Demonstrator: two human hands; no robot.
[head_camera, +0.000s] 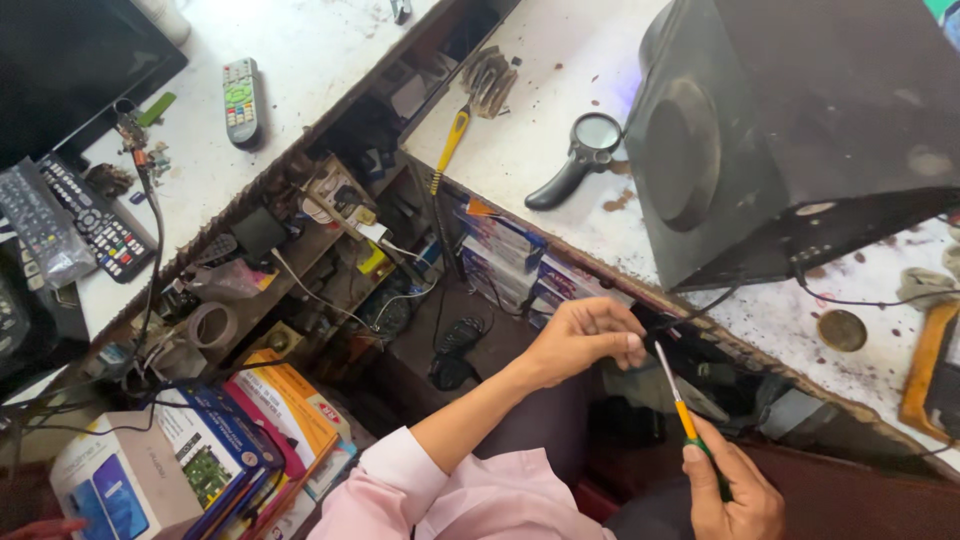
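Note:
My left hand (588, 335) pinches a thin black cable (700, 308) that runs from the back of a large black speaker box (800, 130) on the white bench. My right hand (733, 495) grips a screwdriver (678, 395) with an orange and green handle. Its metal shaft points up and left, with the tip close to the fingers of my left hand. Both hands hover below the bench's front edge, over my lap.
A black magnifying glass (578, 158) and a yellow-handled tool (452, 140) lie on the bench. A second white table (250, 170) at the left carries remote controls (241, 99). Cardboard boxes (215, 450), tape rolls and tangled wires crowd the gap below.

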